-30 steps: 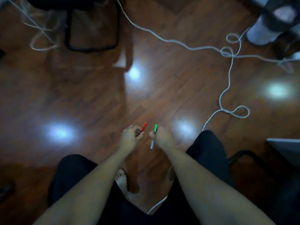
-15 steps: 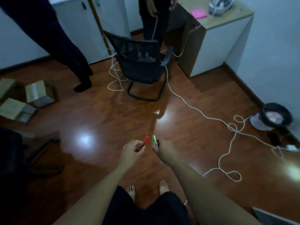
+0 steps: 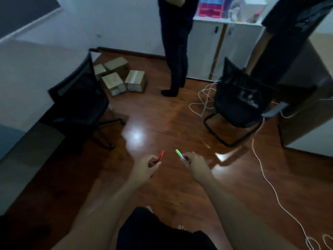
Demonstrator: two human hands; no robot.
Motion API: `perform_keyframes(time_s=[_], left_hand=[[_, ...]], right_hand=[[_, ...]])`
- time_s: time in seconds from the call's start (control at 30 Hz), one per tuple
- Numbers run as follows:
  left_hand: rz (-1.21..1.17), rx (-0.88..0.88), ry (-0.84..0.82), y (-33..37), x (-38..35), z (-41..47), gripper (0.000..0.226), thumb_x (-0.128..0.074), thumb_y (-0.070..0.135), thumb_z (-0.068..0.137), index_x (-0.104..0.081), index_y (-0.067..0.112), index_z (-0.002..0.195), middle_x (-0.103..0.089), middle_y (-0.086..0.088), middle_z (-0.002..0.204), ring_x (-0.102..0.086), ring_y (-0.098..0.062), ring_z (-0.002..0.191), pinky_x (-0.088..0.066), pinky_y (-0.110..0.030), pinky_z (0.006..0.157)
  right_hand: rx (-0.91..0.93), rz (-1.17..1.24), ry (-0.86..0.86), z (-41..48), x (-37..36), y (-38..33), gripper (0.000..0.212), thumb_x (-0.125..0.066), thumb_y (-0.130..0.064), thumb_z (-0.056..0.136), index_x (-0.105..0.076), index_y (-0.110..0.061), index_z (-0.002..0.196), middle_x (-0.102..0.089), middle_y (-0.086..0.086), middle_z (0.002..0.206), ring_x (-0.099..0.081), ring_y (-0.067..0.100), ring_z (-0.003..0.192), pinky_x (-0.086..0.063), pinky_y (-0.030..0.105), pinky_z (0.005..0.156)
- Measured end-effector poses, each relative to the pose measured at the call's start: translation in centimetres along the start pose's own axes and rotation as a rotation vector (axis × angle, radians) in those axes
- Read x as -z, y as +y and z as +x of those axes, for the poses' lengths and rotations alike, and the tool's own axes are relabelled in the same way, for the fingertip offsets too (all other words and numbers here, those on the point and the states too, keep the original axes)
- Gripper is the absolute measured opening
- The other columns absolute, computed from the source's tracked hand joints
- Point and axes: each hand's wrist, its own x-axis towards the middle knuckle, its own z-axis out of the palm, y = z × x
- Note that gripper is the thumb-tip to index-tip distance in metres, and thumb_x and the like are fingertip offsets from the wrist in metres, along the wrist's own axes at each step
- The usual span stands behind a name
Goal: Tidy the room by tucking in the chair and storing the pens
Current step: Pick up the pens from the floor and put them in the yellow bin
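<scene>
At far left, a black chair [image 3: 79, 98] stands beside the pale desk edge [image 3: 27, 141]; bare wooden floor [image 3: 155, 114] lies open at centre, where the left hand [image 3: 144, 167] pinches a red pen [image 3: 161, 156] and the right hand [image 3: 195, 166] a green pen [image 3: 180, 155]; a second chair [image 3: 239, 105] and a white cable [image 3: 266, 175] lie at right

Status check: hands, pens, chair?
Left hand grip shut on red pen; right hand grip shut on green pen. Chair not tucked in. White cable loose across floor, trailing under it.
</scene>
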Motion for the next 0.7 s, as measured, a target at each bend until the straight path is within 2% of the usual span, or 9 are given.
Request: perform_keyframes(time_s=[0.1, 0.17, 0.27, 0.37, 0.43, 0.5, 0.57, 0.6, 0.7], left_hand=[[-0.041, 0.095, 0.115, -3.6, 2.3, -1.6, 0.018, -0.080, 0.029, 0.094, -0.064, 0.037, 0.096, -0.062, 0.021, 0.083, -0.058, 0.004, 0.075, -0.053, -0.025, 0.080], [-0.060, 0.136, 0.238, -6.8, 3.9, -3.2, 0.016, -0.082, 0.028, 0.093, -0.068, 0.034, 0.096, -0.065, 0.018, 0.082, -0.062, -0.001, 0.073, -0.055, -0.023, 0.075], [-0.053, 0.220, 0.343, -9.8, 6.8, -5.7, 0.011, -0.082, 0.027, 0.093, -0.074, 0.025, 0.100, -0.064, 0.014, 0.079, -0.063, -0.004, 0.069, -0.048, -0.011, 0.065], [-0.095, 0.302, 0.410, -13.5, 10.0, -7.9, 0.013, -0.083, 0.027, 0.092, -0.078, 0.021, 0.102, -0.067, 0.009, 0.081, -0.066, -0.004, 0.070, -0.054, -0.020, 0.068], [-0.104, 0.342, 0.459, -15.8, 12.1, -9.4, 0.014, -0.084, 0.030, 0.091, -0.080, 0.024, 0.103, -0.070, 0.008, 0.089, -0.069, -0.006, 0.080, -0.059, -0.027, 0.075], [-0.107, 0.375, 0.492, -17.9, 14.3, -11.1, 0.015, -0.083, 0.034, 0.091, -0.080, 0.028, 0.105, -0.070, 0.010, 0.095, -0.070, -0.007, 0.085, -0.059, -0.026, 0.079], [-0.120, 0.400, 0.521, -20.0, 16.7, -12.5, 0.015, -0.082, 0.037, 0.091, -0.081, 0.031, 0.105, -0.069, 0.010, 0.095, -0.069, -0.008, 0.085, -0.060, -0.027, 0.079], [-0.125, 0.408, 0.537, -21.2, 17.9, -13.2, 0.015, -0.082, 0.038, 0.091, -0.081, 0.032, 0.105, -0.068, 0.010, 0.095, -0.068, -0.008, 0.084, -0.060, -0.029, 0.079], [-0.152, 0.431, 0.591, -24.5, 21.5, -15.0, 0.015, -0.082, 0.038, 0.091, -0.082, 0.031, 0.104, -0.066, 0.009, 0.092, -0.065, -0.008, 0.081, -0.059, -0.031, 0.077]], right_hand=[[0.076, 0.018, -0.067, 1.6, -1.8, -3.2, 0.017, -0.074, -0.027, 0.097, -0.077, -0.020, 0.112, -0.077, 0.005, 0.104, -0.071, 0.027, 0.095, -0.051, 0.039, 0.079], [0.134, 0.031, -0.116, 2.7, -3.6, -5.7, 0.015, -0.076, -0.027, 0.096, -0.078, -0.021, 0.109, -0.079, 0.002, 0.104, -0.073, 0.025, 0.095, -0.054, 0.039, 0.079], [0.223, -0.004, -0.201, 4.3, -6.4, -9.7, 0.017, -0.074, -0.026, 0.096, -0.078, -0.020, 0.111, -0.080, 0.003, 0.106, -0.074, 0.028, 0.096, -0.057, 0.043, 0.080], [0.331, -0.039, -0.274, 5.8, -9.9, -13.8, 0.020, -0.070, -0.023, 0.093, -0.078, -0.019, 0.111, -0.078, 0.007, 0.102, -0.073, 0.033, 0.090, -0.057, 0.047, 0.077], [0.390, -0.055, -0.320, 6.4, -12.1, -17.2, 0.017, -0.069, -0.020, 0.093, -0.077, -0.020, 0.109, -0.075, 0.002, 0.096, -0.067, 0.025, 0.082, -0.051, 0.041, 0.073], [0.447, -0.064, -0.365, 6.9, -14.2, -20.9, 0.016, -0.071, -0.016, 0.094, -0.077, -0.021, 0.107, -0.067, -0.008, 0.089, -0.057, 0.014, 0.075, -0.039, 0.028, 0.067], [0.511, -0.064, -0.416, 7.5, -16.5, -24.5, 0.015, -0.073, -0.015, 0.093, -0.077, -0.021, 0.107, -0.065, -0.011, 0.089, -0.056, 0.010, 0.075, -0.036, 0.017, 0.064], [0.544, -0.063, -0.446, 7.9, -17.8, -26.3, 0.016, -0.072, -0.016, 0.093, -0.077, -0.022, 0.107, -0.068, -0.010, 0.092, -0.058, 0.010, 0.078, -0.038, 0.015, 0.066], [0.604, -0.079, -0.525, 9.1, -21.6, -31.4, 0.020, -0.069, -0.021, 0.096, -0.075, -0.026, 0.114, -0.072, -0.006, 0.102, -0.064, 0.010, 0.088, -0.048, 0.022, 0.075]])
